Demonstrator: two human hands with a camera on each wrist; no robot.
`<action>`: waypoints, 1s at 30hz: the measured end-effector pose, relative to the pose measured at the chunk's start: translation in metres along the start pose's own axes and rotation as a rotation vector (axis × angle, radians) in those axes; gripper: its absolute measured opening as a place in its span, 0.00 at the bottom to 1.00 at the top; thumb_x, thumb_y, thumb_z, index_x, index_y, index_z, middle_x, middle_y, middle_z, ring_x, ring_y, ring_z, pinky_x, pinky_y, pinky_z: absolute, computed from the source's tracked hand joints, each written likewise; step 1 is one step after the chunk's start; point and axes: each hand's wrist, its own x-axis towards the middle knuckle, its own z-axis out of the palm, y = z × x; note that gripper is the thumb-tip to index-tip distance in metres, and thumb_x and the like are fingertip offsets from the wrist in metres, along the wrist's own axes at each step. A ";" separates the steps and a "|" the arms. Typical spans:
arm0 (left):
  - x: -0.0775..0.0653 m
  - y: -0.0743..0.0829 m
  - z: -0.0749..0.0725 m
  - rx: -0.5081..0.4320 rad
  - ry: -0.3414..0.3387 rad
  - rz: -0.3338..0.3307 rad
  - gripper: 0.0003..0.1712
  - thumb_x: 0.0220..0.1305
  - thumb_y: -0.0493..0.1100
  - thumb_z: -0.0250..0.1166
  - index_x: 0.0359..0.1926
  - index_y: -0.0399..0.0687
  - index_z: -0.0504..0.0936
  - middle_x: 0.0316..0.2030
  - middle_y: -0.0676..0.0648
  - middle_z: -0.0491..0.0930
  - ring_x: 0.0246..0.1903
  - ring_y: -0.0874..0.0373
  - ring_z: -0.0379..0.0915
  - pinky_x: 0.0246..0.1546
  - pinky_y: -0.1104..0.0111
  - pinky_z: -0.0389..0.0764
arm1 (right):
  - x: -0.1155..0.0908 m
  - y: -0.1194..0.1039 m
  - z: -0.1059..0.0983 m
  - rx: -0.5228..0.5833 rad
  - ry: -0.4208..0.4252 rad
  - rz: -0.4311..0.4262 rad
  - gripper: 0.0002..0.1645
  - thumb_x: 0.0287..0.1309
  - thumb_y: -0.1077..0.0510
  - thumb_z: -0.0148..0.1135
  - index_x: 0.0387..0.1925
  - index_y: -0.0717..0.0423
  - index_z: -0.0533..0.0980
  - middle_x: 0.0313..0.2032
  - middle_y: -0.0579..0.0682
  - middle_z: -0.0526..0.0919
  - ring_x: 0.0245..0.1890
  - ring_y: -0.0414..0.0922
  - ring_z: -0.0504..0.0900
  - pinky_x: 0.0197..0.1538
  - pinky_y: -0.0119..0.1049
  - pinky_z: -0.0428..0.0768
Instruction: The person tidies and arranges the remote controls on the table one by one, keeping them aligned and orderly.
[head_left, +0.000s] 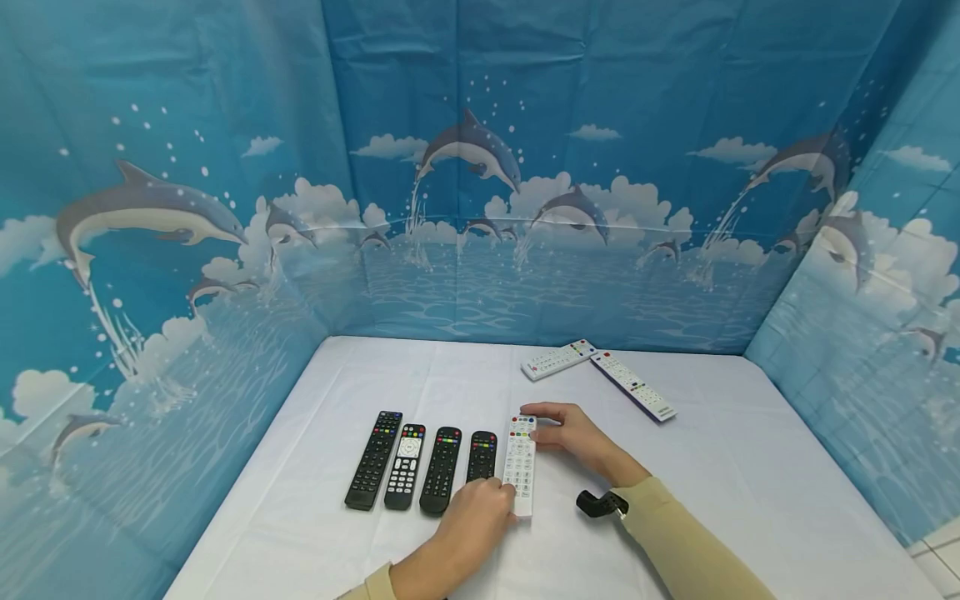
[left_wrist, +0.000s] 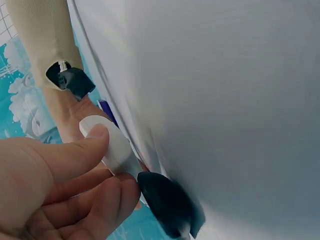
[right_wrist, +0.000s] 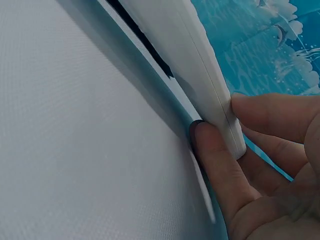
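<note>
A white remote control (head_left: 520,458) lies lengthwise at the right end of a row of remotes. My left hand (head_left: 476,521) grips its near end; in the left wrist view, the thumb presses on the white remote's end (left_wrist: 117,145) with curled fingers beside it. At its far end, my right hand (head_left: 577,437) holds it, and the right wrist view has fingers on the white remote's edges (right_wrist: 200,65). Just left of it is a short black remote (head_left: 482,454), its lower part hidden by my left hand.
Further left lie a long black remote (head_left: 375,458), a black remote with white keys (head_left: 406,467) and a rounded black remote (head_left: 441,471). At the back of the white table (head_left: 735,492) are two white remotes (head_left: 558,360) (head_left: 633,386). Blue dolphin-print sheets (head_left: 525,283) surround the table.
</note>
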 end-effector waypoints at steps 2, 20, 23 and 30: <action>-0.001 0.002 0.001 0.009 -0.013 0.006 0.14 0.46 0.49 0.81 0.29 0.46 0.88 0.23 0.52 0.81 0.22 0.62 0.76 0.24 0.72 0.77 | -0.001 0.000 0.001 -0.055 -0.003 -0.013 0.32 0.58 0.61 0.71 0.65 0.55 0.76 0.60 0.54 0.80 0.53 0.48 0.82 0.50 0.38 0.82; -0.003 -0.016 0.000 -0.091 -0.328 -0.023 0.53 0.54 0.70 0.71 0.68 0.36 0.72 0.69 0.33 0.66 0.70 0.35 0.58 0.65 0.47 0.67 | -0.006 -0.004 0.003 -0.437 -0.007 -0.181 0.31 0.58 0.60 0.72 0.64 0.53 0.77 0.59 0.49 0.82 0.49 0.46 0.79 0.55 0.48 0.77; -0.005 -0.017 0.002 -0.113 -0.393 -0.045 0.60 0.53 0.74 0.68 0.70 0.31 0.67 0.71 0.32 0.62 0.71 0.37 0.56 0.67 0.48 0.66 | -0.006 -0.004 0.003 -0.444 0.000 -0.176 0.31 0.58 0.60 0.72 0.63 0.53 0.78 0.58 0.49 0.82 0.49 0.46 0.79 0.56 0.49 0.77; -0.006 -0.012 0.002 -0.144 -0.434 -0.108 0.64 0.52 0.76 0.66 0.71 0.27 0.64 0.71 0.27 0.58 0.72 0.34 0.53 0.64 0.51 0.70 | -0.005 -0.007 0.005 -0.455 0.015 -0.153 0.30 0.58 0.58 0.73 0.63 0.51 0.78 0.58 0.46 0.82 0.50 0.45 0.79 0.57 0.50 0.76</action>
